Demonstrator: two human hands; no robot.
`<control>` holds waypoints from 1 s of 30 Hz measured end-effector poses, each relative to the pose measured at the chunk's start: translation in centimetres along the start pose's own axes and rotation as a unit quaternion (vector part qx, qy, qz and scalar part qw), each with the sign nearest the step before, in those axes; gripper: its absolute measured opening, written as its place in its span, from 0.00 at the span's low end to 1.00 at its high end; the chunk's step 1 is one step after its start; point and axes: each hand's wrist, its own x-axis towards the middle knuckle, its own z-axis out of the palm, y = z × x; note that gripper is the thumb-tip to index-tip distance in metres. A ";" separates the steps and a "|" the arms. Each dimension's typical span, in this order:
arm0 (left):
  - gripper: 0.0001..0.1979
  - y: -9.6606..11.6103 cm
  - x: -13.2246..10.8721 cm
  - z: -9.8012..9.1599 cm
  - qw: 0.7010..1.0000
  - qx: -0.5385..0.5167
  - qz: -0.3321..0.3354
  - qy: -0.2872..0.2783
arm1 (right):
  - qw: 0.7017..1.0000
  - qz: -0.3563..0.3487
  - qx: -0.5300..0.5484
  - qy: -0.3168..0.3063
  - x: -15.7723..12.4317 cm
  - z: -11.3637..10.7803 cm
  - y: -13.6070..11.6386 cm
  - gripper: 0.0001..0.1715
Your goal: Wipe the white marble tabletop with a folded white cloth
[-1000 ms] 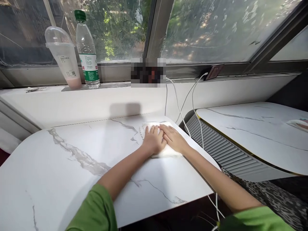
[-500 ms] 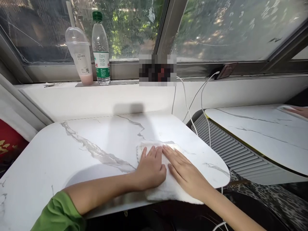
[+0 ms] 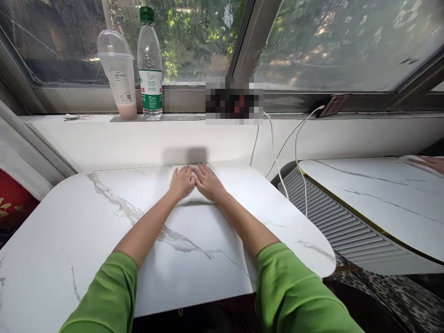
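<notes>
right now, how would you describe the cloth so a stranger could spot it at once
Start at the white marble table below the window. At its far edge, the left hand and right hand lie flat on a white cloth. It is the only loose thing on that tabletop.

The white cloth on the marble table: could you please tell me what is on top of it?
The left hand and right hand lie flat on the white cloth, side by side, covering most of it; only its edges show.

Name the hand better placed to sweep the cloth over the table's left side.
Left. The left hand lies on the left half of the cloth, nearer that side; the right hand would likely cross it.
</notes>
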 end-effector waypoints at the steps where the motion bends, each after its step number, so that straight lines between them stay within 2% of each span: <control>1: 0.23 -0.2 -0.1 -0.1 1.000 0.006 -0.004 -0.003 | 1.000 0.003 0.005 0.002 0.1 0.2 -0.2 0.29; 3: 0.24 -0.1 -0.9 -0.1 1.000 0.020 -0.007 -0.005 | 1.000 0.005 0.016 -0.001 -0.5 0.2 -0.6 0.29; 6: 0.24 0.8 -3.7 -0.3 0.999 0.039 0.001 -0.006 | 1.000 0.010 0.021 -0.002 -3.1 -0.2 -1.8 0.29; 9: 0.25 1.7 -8.4 -0.8 0.999 0.046 0.024 -0.016 | 1.000 0.003 0.014 0.008 -7.5 -0.9 -4.3 0.30; 15: 0.26 2.4 -20.2 -2.7 0.993 0.070 0.091 0.002 | 0.997 -0.067 0.018 0.025 -16.8 -2.5 -11.0 0.31; 17: 0.27 2.4 -23.0 -3.4 0.992 0.068 0.103 0.005 | 0.995 -0.095 0.018 0.015 -18.1 -3.0 -12.5 0.32; 19: 0.28 2.0 -24.3 -3.9 0.994 0.050 0.098 -0.010 | 0.992 -0.122 0.021 -0.003 -17.9 -3.3 -13.2 0.33; 21: 0.29 1.2 -24.1 -4.1 0.996 0.027 0.074 -0.031 | 0.989 -0.145 0.031 -0.025 -16.2 -3.2 -13.6 0.33; 23: 0.30 -0.2 -22.7 -4.3 0.999 0.011 0.035 -0.040 | 0.986 -0.155 0.044 -0.043 -13.4 -2.6 -13.8 0.32; 26: 0.31 -3.4 -19.0 -4.7 1.000 0.008 -0.014 -0.019 | 0.990 -0.126 0.052 -0.046 -8.1 -1.0 -14.5 0.31; 30: 0.30 -8.9 -13.4 -5.6 0.999 0.032 -0.020 -0.012 | 0.993 -0.085 0.071 -0.036 -0.8 1.5 -15.6 0.29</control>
